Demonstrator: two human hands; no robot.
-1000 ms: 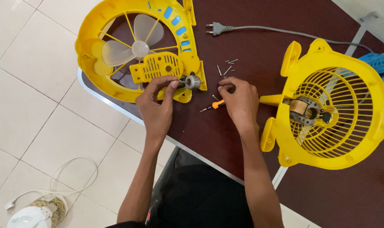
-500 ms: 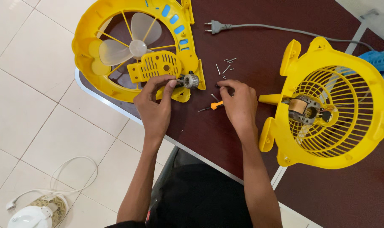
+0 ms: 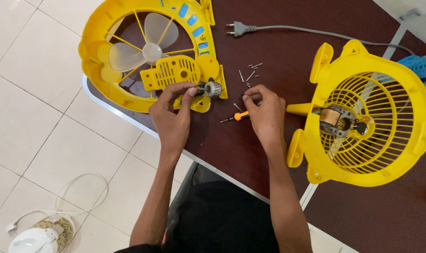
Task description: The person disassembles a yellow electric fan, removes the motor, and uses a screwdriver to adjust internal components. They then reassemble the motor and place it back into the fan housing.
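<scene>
On the dark brown surface (image 3: 278, 51) we see the round yellow plastic fan shell (image 3: 142, 51) overhanging the near-left edge; a nudge could tip it off. Our left hand (image 3: 173, 117) pinches the small silvery knob (image 3: 213, 88) on it. Our right hand (image 3: 264, 112) closes its fingers over loose small metal screws (image 3: 248, 75), which could scatter; the orange-handled screwdriver (image 3: 237, 116) may roll.

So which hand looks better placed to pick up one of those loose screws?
Probably the right hand: its fingertips already touch the table beside the scattered screws, while the left hand is busy at the yellow fan housing.
</scene>
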